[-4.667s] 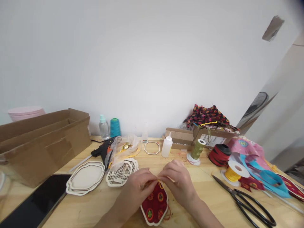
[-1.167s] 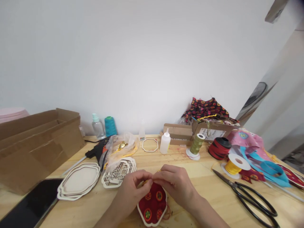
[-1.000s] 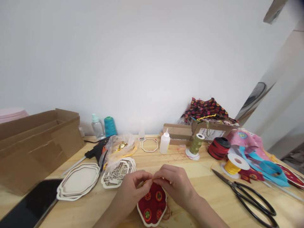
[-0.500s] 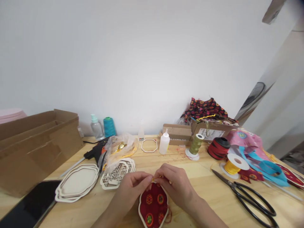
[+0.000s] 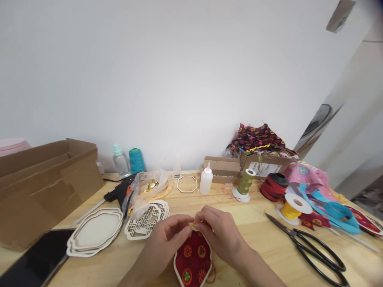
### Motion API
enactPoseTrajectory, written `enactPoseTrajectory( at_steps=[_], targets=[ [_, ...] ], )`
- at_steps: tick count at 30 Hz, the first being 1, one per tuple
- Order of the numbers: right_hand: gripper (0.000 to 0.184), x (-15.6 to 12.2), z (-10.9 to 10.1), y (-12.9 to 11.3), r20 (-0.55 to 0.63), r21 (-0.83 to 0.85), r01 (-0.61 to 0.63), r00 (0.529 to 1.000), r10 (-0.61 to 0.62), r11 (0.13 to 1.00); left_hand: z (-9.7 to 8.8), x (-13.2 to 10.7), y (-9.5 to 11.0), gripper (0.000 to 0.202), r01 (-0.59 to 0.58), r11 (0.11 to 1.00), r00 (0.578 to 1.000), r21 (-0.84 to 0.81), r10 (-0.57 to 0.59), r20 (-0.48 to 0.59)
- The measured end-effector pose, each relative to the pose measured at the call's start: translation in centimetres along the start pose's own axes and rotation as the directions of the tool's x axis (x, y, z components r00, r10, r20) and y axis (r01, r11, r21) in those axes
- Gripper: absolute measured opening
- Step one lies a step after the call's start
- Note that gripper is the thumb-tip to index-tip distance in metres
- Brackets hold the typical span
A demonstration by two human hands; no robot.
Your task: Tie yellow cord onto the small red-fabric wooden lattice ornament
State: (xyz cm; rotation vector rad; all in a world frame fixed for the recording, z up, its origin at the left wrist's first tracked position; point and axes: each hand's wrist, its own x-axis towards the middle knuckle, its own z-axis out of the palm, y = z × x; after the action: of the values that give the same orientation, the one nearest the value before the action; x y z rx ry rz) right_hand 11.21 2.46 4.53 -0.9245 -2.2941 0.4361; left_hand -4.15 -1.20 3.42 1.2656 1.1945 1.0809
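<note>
In the head view, a dark red patterned fabric panel with a pale wooden rim (image 5: 194, 257) lies at the front middle of the table. At its top point, my left hand (image 5: 172, 235) and my right hand (image 5: 218, 233) meet with fingertips pinched close together. Between them shows a bit of yellow cord (image 5: 192, 226), held by both. My fingertips hide most of the cord and how it joins the panel. Thin reddish thread (image 5: 213, 273) trails by the panel's right edge.
Black-handled scissors (image 5: 311, 249) and a yellow cord spool (image 5: 291, 209) lie right. Wooden plates (image 5: 95, 231), lattice frames (image 5: 143, 225), a glue gun (image 5: 119, 191) and a phone (image 5: 36, 259) are left. A white squeeze bottle (image 5: 206, 181) and green thread spool (image 5: 245, 183) stand behind.
My fingers have shifted slightly around the yellow cord, still pinched at the panel's top. The camera view has moved a little; the objects on the table stay in place.
</note>
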Motion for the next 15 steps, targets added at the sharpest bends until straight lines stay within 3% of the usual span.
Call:
enactPoseTrajectory(
  at_steps=[3,6,10,15],
  targets=[
    [0.009,-0.07,-0.01,0.12,0.001,0.023,-0.018,1.0,0.018,1.0,-0.07,-0.17,0.2,0.02,-0.146,0.955,0.987,0.256,0.159,-0.031],
    [0.008,-0.2,0.08,0.26,0.007,0.036,-0.026,1.0,0.026,0.999,-0.21,-0.15,0.34,0.017,-0.277,0.827,0.952,0.488,0.306,0.022],
    [0.007,-0.33,0.22,0.38,0.021,0.061,-0.049,0.999,0.048,0.997,-0.49,-0.1,0.25,0.02,-0.391,0.705,0.906,0.591,0.406,0.115],
    [0.008,-0.31,0.31,0.37,0.048,0.128,-0.109,0.993,0.103,0.986,-0.79,-0.5,0.47,0.019,-0.434,0.547,0.872,0.716,0.454,0.182]
  ],
)
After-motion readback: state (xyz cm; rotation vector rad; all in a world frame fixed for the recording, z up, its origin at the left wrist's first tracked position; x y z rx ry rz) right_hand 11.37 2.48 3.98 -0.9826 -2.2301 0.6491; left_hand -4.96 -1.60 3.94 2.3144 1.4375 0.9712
